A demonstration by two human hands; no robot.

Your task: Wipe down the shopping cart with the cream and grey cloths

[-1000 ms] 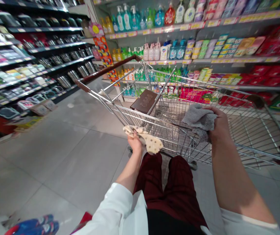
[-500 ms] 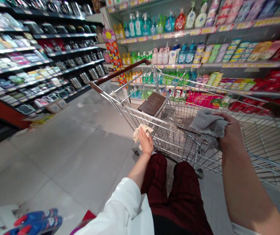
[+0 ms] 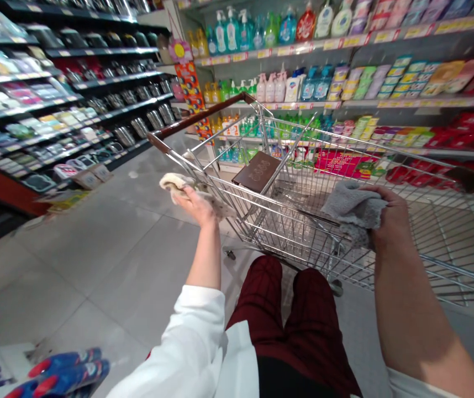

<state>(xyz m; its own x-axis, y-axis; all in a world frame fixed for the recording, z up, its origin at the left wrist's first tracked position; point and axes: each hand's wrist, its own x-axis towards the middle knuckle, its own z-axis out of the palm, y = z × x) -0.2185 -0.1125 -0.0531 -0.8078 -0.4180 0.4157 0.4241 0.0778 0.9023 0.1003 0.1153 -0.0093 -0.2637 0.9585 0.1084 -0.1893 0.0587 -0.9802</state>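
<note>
A metal shopping cart (image 3: 295, 213) stands crosswise before my knees, its brown handle (image 3: 204, 119) at the upper left and a brown child-seat flap (image 3: 257, 171) inside. My left hand (image 3: 198, 205) is closed on a cream cloth (image 3: 174, 182), beside the cart's frame below the handle. Part of that cloth hangs toward the cart's bars; whether it touches them I cannot tell. My right hand (image 3: 390, 216) grips a grey cloth (image 3: 353, 204) at the near top rail of the basket. The fingertips of the right hand are partly hidden by the cloth.
Shelves of pump bottles (image 3: 276, 85) line the far side behind the cart. To the left are dark shelves with metal pots (image 3: 137, 127). Blue bottles with red caps (image 3: 69, 367) lie at the lower left. Grey floor tiles (image 3: 125, 265) stretch left of the cart.
My left hand has moved left and up along the cart's side with the cream cloth, toward the handle end. My right hand stays with the grey cloth at the rail.
</note>
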